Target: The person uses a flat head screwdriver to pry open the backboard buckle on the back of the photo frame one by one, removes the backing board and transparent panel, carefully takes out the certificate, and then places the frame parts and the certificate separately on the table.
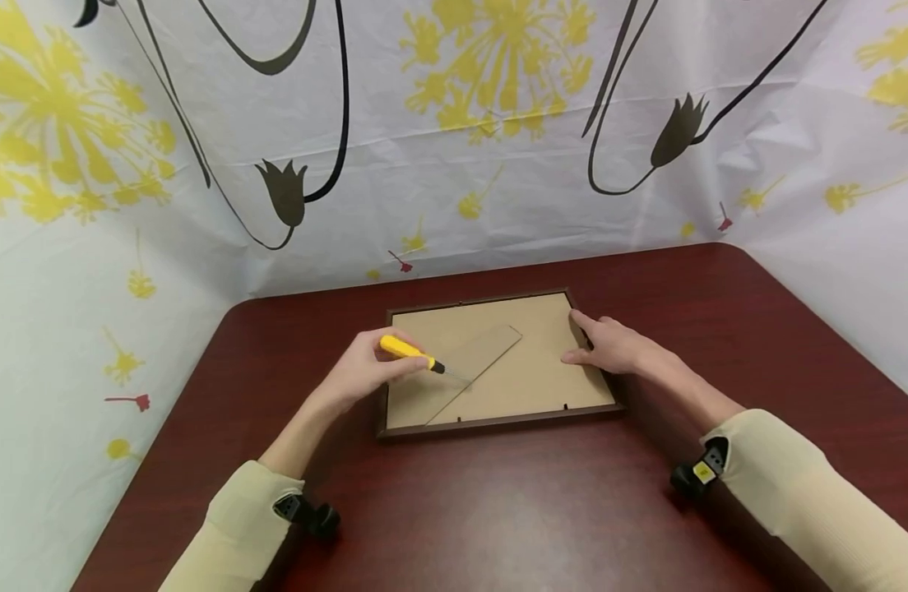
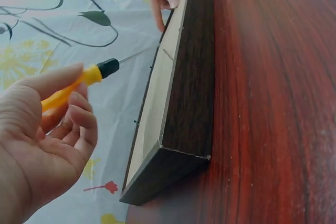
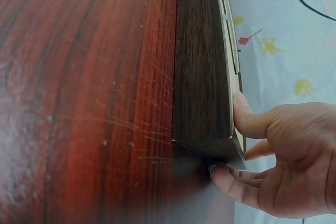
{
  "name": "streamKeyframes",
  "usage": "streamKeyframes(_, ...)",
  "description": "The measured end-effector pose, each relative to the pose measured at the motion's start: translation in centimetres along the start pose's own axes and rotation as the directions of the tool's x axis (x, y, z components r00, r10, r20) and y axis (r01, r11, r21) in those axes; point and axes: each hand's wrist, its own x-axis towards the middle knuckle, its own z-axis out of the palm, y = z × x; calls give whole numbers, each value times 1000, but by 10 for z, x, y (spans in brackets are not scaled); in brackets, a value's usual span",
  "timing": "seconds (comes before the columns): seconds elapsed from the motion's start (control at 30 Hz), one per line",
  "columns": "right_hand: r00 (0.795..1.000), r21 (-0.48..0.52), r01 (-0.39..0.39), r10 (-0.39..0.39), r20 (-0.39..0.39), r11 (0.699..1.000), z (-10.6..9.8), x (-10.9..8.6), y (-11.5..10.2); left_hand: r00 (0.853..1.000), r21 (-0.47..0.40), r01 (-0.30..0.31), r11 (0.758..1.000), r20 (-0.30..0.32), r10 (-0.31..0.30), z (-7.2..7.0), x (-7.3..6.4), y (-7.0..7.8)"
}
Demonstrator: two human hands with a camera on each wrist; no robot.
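A picture frame (image 1: 513, 421) with a dark wood-grain rim lies back side up on the table. Its tan backing board (image 1: 550, 362) carries a slanted easel flap (image 1: 461, 358). My left hand (image 1: 354, 372) pinches a yellow-and-black screwdriver (image 1: 402, 347) by the handle, its thin shaft pointing right toward the flap's lower edge. In the left wrist view the screwdriver's handle (image 2: 86, 77) sits between thumb and curled fingers. At the right end my right hand (image 1: 609, 345) grips the frame, thumb (image 3: 248, 119) on the backing's edge and fingers round the outer side.
Small dark tabs (image 1: 565, 406) stick up along the frame's inner edge. The reddish-brown table (image 1: 469, 510) has rounded far corners. Behind it hangs a white sheet (image 1: 439, 205) printed with flowers. A small black camera (image 1: 317, 520) is strapped at each sleeve.
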Motion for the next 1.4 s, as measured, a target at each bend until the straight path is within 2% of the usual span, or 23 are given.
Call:
streamKeyframes(0.1,1000,5,2,-2,-6,1000,0,0,1,1000,-65,3,998,-4,-3,0,1,0)
streamKeyframes(0.2,1000,1,-8,8,0,1000,0,1,1,1000,-71,9,997,10,-8,1,2,1)
streamKeyframes(0.53,999,-37,-27,28,27,999,-1,0,-2,989,-32,14,999,149,-9,11,5,4)
streamKeyframes(0.77,990,-54,-103,107,90,993,0,-1,-5,990,0,21,1000,137,-21,17,8,5)
streamKeyframes(1.0,990,-108,-38,52,134,993,1,0,-5,989,-9,37,999,143,-36,22,10,5)
streamKeyframes(1.4,990,-111,-45,59,127,993,4,4,-4,978,7,52,999,200,-52,23,19,-1)
